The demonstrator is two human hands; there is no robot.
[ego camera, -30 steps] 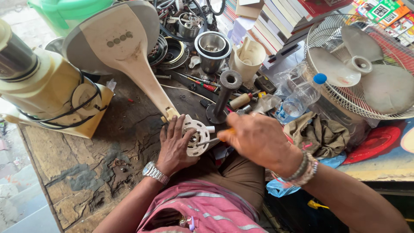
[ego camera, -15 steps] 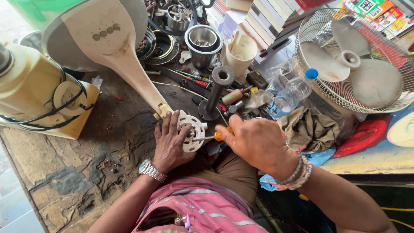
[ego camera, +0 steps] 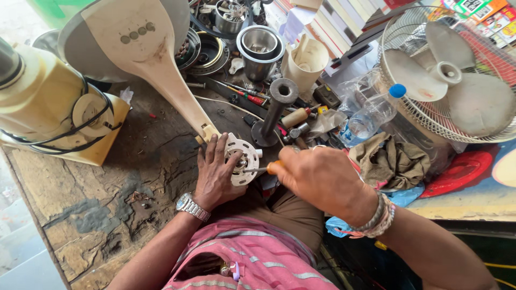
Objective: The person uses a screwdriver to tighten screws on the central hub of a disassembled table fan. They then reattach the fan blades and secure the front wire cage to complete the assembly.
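Head view looks straight down on a worn, scarred workbench (ego camera: 107,215), at whose near edge a person sits with both hands over a small white round fan part (ego camera: 243,161). That part lies at the near edge of the bench, about midway along it, just beyond the person's lap. Left hand (ego camera: 217,172) rests flat on the bench with its fingers spread apart, pressing on the left side of the white part and steadying it; a metal wristwatch (ego camera: 192,207) sits on that wrist. Right hand (ego camera: 317,180) has its fingers curled tightly together around the orange handle of a screwdriver (ego camera: 263,168), whose thin metal shaft runs leftward and meets the middle of the white part. Beaded bracelets (ego camera: 379,216) ring the right wrist. Just beyond the part, a cream fan stand (ego camera: 145,59) stretches toward the far left corner, its narrow end touching or nearly touching the part. An upright grey metal post (ego camera: 275,110) stands close behind the hands. At the left edge sits a cream motor housing (ego camera: 45,107). Off the right end, a caged fan head (ego camera: 449,75) lies face up, with a plastic bottle (ego camera: 371,115) and a crumpled rag (ego camera: 389,158) beside it.
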